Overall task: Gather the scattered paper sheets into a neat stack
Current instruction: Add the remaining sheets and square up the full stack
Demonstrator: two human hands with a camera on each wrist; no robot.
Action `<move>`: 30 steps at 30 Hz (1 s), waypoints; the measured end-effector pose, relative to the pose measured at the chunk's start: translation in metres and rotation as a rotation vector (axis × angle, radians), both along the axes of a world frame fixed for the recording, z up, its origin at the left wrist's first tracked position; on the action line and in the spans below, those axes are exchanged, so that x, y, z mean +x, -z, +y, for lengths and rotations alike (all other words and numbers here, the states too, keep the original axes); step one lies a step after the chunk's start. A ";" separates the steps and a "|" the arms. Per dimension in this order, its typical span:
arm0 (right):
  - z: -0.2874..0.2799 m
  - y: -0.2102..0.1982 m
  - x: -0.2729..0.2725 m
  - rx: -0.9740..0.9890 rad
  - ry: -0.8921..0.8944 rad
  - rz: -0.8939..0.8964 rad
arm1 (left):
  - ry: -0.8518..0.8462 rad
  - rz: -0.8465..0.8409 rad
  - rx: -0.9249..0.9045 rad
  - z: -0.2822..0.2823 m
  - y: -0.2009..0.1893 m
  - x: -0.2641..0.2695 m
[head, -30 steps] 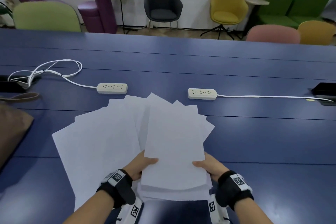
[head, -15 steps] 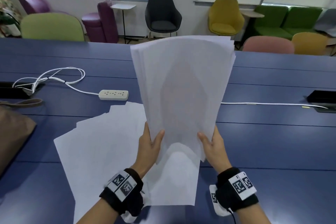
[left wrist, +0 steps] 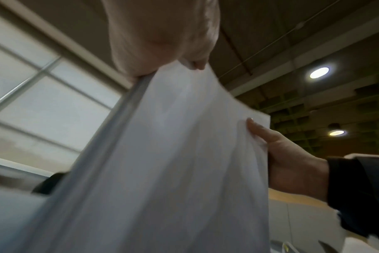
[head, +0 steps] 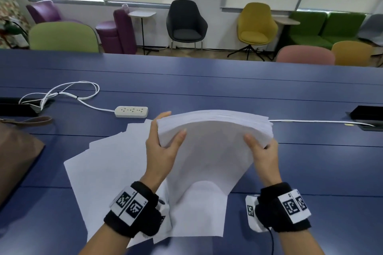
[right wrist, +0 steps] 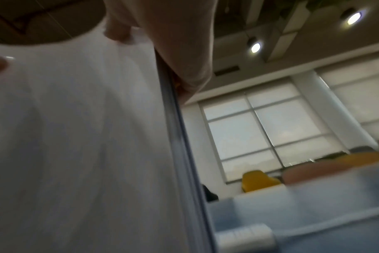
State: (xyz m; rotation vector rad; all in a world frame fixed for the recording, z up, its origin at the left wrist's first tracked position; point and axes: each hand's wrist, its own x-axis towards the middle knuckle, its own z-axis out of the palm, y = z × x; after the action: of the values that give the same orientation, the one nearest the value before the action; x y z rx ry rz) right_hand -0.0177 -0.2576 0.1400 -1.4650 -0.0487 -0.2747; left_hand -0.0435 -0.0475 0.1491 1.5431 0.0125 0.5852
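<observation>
Now your left hand point(head: 160, 151) and right hand point(head: 264, 154) grip the paper stack point(head: 213, 143) between them, over loose sheets point(head: 107, 167) at the tabletop's near edge.

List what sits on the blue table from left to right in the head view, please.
Brown bag → coiled white cable → power strip → loose sheets → left hand → held stack → right hand → black box.

1. The left hand point(head: 160, 151) is wearing a black wristband point(head: 132, 211) bearing white tags with square black codes.
2. The right hand point(head: 263, 155) is wearing a matching band point(head: 284, 207), trailing a thin black cable point(head: 272, 240).
</observation>
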 end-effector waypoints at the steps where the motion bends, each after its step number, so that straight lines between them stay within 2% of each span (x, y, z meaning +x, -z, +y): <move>1: 0.003 -0.009 0.002 0.010 0.028 -0.038 | -0.019 -0.036 0.024 -0.002 -0.011 0.000; 3: 0.009 -0.024 0.006 0.026 0.087 -0.088 | -0.051 -0.044 -0.012 -0.008 -0.027 0.001; 5: 0.013 -0.031 0.011 0.040 0.153 -0.066 | -0.084 0.009 -0.090 -0.011 -0.038 0.006; 10: 0.015 -0.039 0.017 0.119 0.187 0.056 | -0.108 0.098 -0.140 -0.009 -0.040 0.014; 15: 0.017 -0.041 0.022 0.112 0.232 0.058 | -0.082 0.082 -0.179 -0.009 -0.041 0.015; 17: 0.015 -0.036 0.022 0.148 0.222 0.025 | -0.064 -0.020 -0.194 -0.008 -0.034 0.014; 19: 0.006 -0.019 0.021 0.123 0.114 -0.024 | -0.050 -0.092 -0.145 -0.006 -0.015 0.008; 22: 0.007 0.021 0.010 0.060 -0.026 0.126 | -0.011 0.094 -0.063 -0.005 0.035 0.002; 24: 0.013 0.039 0.002 -0.046 0.022 0.221 | -0.051 0.159 -0.016 -0.007 0.057 0.000; 26: 0.015 0.039 0.004 -0.061 0.055 0.211 | -0.096 0.112 0.012 -0.010 0.054 0.001; 30: 0.009 0.034 0.008 0.030 0.139 0.125 | -0.080 0.023 -0.061 -0.014 0.043 -0.003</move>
State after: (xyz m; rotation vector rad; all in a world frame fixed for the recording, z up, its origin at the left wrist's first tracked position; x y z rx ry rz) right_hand -0.0094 -0.2481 0.1061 -1.4548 0.1578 -0.2944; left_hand -0.0464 -0.0614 0.1065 1.4953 0.1092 0.6252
